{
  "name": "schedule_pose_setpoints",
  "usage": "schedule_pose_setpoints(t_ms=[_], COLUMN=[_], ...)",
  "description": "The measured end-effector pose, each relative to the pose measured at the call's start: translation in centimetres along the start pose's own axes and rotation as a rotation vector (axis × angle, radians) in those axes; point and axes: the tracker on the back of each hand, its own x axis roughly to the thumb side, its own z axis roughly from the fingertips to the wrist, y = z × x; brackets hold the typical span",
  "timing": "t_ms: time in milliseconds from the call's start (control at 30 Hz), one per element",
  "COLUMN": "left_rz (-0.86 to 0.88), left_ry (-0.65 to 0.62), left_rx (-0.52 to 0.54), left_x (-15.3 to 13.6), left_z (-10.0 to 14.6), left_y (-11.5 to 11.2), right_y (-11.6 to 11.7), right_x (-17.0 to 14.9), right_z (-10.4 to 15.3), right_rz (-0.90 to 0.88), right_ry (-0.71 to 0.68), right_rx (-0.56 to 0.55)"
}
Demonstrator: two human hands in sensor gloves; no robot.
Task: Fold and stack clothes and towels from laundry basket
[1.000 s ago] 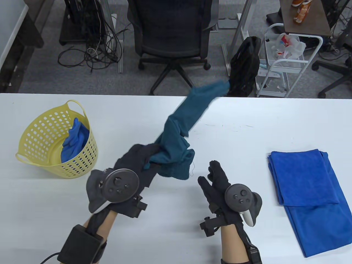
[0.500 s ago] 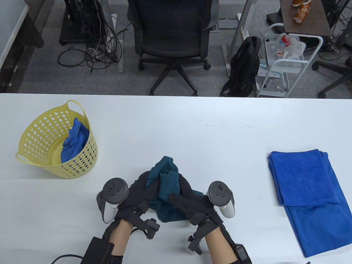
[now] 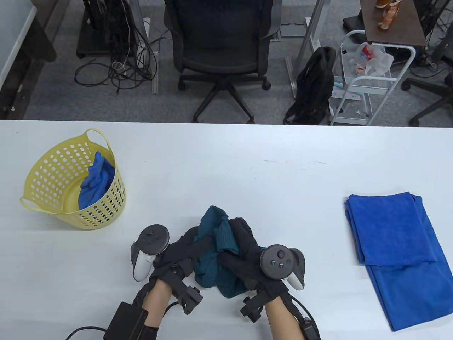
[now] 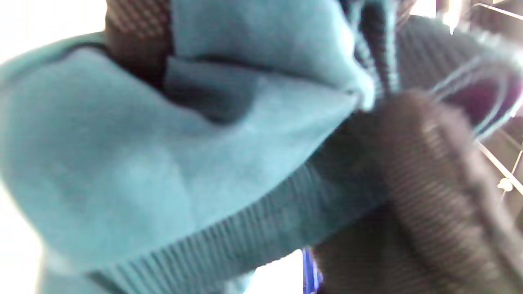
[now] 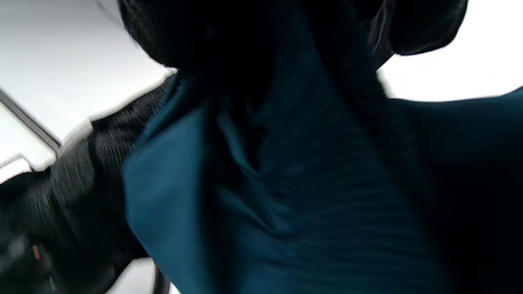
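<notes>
A teal cloth (image 3: 214, 248) is bunched near the table's front edge between both hands. My left hand (image 3: 184, 248) grips its left side and my right hand (image 3: 240, 248) grips its right side, fingers curled into the fabric. Both wrist views are filled with the teal cloth (image 4: 163, 163) (image 5: 286, 204) and dark gloved fingers (image 4: 429, 171). A yellow laundry basket (image 3: 46, 209) at the left holds a crumpled blue cloth (image 3: 95, 180). A folded blue towel (image 3: 393, 230) lies at the right on a wider blue cloth (image 3: 410, 294).
The white table (image 3: 226, 166) stretches bare across its middle and back. Beyond the far edge stand an office chair (image 3: 221, 46), a black backpack (image 3: 313, 88), a white wire cart (image 3: 364, 78) and loose floor cables (image 3: 124, 67).
A second ago the left hand swung the teal cloth out long over the far edge while the right hand was free. Now both hands hold it bunched near the front edge.
</notes>
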Motion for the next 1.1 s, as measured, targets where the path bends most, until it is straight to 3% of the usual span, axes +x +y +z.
schedule_pose_setpoints(t_ms=[100,300,433,567,767,833,1100], left_rz=[0.015,-0.021,-0.285,-0.54,-0.712,-0.713,-0.377], left_ry=[-0.008,-0.116,-0.248,-0.285,-0.272,-0.279,-0.309], left_rx=[-0.031,-0.058,-0.04,-0.11,0.039,0.114,0.16], left_x=[-0.1,0.4,1.6,2.4,2.4,2.1,1.0], left_z=[-0.1,0.1,0.7,0.8,0.8,0.8,0.8], left_y=[-0.1,-0.2,0.0,-1.2,-2.5,-2.2,0.2], right_y=[-0.1,-0.9,-1.7,-1.4,-0.3,-0.3,-0.9], right_x=[-0.5,-0.6,-1.0,-0.9,-0.1,-0.2,-0.6], right_z=[0.1,0.5,1.0,0.8,0.6,0.5,0.5], right_rz=[-0.068,0.013,0.035,0.078,0.078,0.074,0.153], right_ry=[0.042,0.111,0.183,0.179,0.146,0.144,0.159], right_rx=[-0.015,-0.138,-0.225,-0.182,-0.087,-0.075,-0.095])
